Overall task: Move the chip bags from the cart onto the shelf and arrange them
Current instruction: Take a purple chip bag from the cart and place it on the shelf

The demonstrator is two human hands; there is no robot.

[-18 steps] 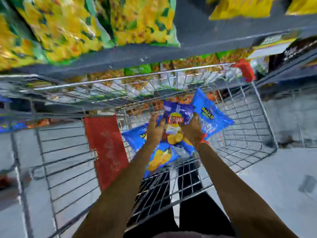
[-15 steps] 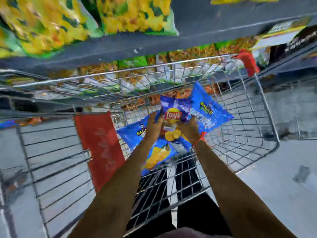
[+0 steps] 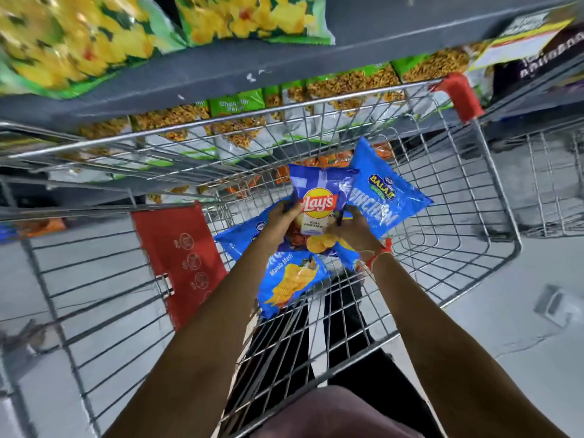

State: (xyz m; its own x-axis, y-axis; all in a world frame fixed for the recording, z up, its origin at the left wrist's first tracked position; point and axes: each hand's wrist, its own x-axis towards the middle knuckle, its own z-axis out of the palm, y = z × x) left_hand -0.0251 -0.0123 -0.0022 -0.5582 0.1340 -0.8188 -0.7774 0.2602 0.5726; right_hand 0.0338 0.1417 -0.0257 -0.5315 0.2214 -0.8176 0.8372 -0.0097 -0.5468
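A blue Lay's chip bag (image 3: 319, 197) is held upright over the wire cart (image 3: 493, 197). My left hand (image 3: 281, 221) grips its left edge and my right hand (image 3: 350, 232) grips its lower right side. Under it, on the cart floor, lie two larger blue Balaji bags: one (image 3: 385, 197) to the right, tilted against the far wall, and one (image 3: 290, 282) flat below my left wrist. The grey shelf (image 3: 221, 71) runs across the top of the view, beyond the cart.
Yellow and green snack bags (image 3: 79, 36) lie on the top shelf. Packs of orange snacks (image 3: 240, 128) fill the lower shelf behind the cart's far wall. A red seat flap (image 3: 180, 257) stands at the cart's left. Grey floor (image 3: 521, 327) shows to the right.
The Lay's bag has risen a little in both hands, away from the bags beneath it. My view has tipped slightly down toward the cart.
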